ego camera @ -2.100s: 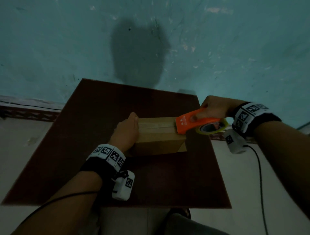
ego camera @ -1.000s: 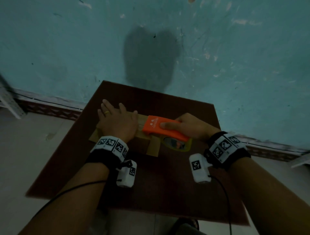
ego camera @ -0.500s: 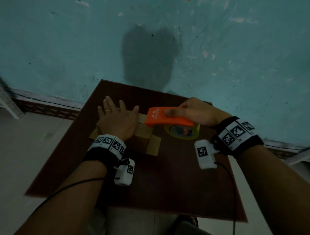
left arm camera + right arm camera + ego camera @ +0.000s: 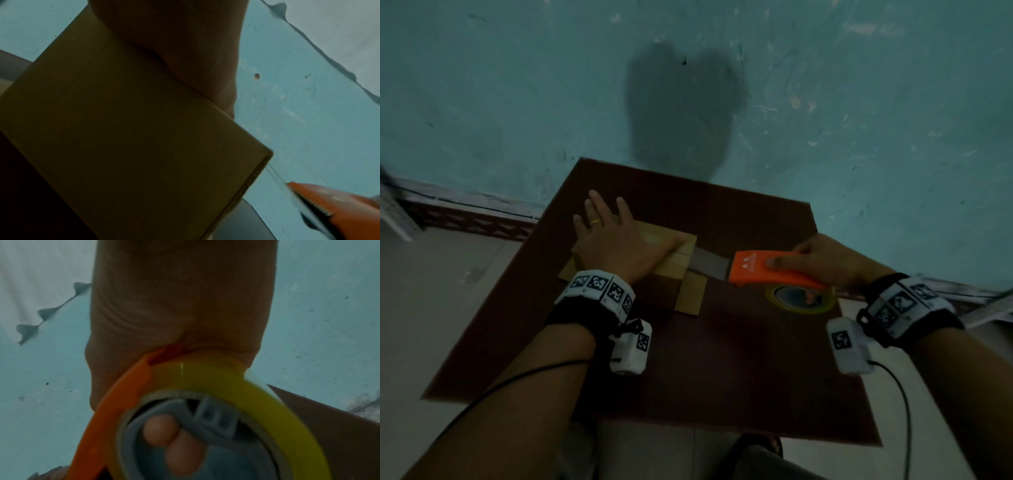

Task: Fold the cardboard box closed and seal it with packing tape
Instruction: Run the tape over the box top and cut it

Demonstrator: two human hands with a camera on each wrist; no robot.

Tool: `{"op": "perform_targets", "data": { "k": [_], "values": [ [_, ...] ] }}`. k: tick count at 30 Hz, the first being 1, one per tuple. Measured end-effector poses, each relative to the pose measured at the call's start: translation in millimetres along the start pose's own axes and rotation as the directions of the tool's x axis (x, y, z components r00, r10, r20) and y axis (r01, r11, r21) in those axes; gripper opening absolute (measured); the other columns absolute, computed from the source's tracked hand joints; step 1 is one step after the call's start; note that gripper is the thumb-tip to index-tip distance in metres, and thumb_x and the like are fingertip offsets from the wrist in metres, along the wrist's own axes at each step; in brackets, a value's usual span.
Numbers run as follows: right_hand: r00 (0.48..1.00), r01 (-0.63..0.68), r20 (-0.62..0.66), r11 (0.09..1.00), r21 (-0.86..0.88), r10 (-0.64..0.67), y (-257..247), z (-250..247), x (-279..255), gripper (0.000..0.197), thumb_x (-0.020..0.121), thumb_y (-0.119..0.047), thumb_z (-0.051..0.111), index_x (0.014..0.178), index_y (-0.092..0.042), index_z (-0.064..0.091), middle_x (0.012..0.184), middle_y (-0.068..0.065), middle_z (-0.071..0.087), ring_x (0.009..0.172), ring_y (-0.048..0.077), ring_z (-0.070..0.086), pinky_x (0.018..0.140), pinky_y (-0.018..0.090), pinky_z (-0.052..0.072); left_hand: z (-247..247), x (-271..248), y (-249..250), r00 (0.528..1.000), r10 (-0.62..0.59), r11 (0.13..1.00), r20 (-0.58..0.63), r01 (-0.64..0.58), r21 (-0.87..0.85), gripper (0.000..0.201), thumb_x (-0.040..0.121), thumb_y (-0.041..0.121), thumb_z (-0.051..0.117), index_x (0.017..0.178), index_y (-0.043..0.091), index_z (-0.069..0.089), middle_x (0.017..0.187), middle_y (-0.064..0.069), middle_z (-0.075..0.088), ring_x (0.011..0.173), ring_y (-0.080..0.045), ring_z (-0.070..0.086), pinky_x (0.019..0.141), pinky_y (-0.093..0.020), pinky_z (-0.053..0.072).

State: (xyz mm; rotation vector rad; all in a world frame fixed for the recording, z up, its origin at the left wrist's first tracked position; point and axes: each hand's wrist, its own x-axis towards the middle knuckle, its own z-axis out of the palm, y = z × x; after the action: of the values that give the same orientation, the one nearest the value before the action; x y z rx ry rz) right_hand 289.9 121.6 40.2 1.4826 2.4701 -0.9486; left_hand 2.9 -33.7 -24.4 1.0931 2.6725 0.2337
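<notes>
**boxfan:** Box (image 4: 674,255) sits on the dark brown surface (image 4: 722,377), a bit left of the middle and toward the far edge, top flaps down. Left hand (image 4: 616,246) lies flat on top, fingers straight and spread, reaching past the box's far-left edge. A strip of tape (image 4: 709,263) runs off the box's right end to the orange dispenser (image 4: 763,269), which the right hand (image 4: 822,260) grips, forefinger along its side.

**tapeguy:** What do the wrist cams add?

**boxfan:** Right wrist view shows fingertips (image 4: 180,449) curled inside the grey hub of the yellow roll (image 4: 226,382), which you can't see from the head view. Left wrist view shows the box's near wall and its corner, plus the dispenser's serrated blade (image 4: 314,204), hidden from above.

**tapeguy:** Room to move?

**boxfan:** A small flap (image 4: 690,291) sticks out flat at the box's near-right corner. The roll hangs near the surface's right edge. The near half of the surface is bare, and a teal wall (image 4: 859,120) stands just behind the far edge.
</notes>
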Motion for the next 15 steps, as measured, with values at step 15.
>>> {"op": "perform_targets", "data": {
  "k": [15],
  "values": [
    [0.997, -0.022, -0.071, 0.969, -0.247, 0.005, -83.2, 63.3, 39.6, 0.057, 0.076, -0.072, 0.074, 0.075, -0.016, 0.064, 0.077, 0.003, 0.068, 0.069, 0.021, 0.066, 0.058, 0.031, 0.044, -10.0, -10.1, 4.5, 0.999, -0.007, 1.000, 0.032, 0.008, -0.028, 0.159, 0.047, 0.117, 0.023, 0.172, 0.021, -0.005, 0.177, -0.020, -0.020, 0.165, -0.040, -0.007, 0.128, -0.064, 0.011]
  ]
}}
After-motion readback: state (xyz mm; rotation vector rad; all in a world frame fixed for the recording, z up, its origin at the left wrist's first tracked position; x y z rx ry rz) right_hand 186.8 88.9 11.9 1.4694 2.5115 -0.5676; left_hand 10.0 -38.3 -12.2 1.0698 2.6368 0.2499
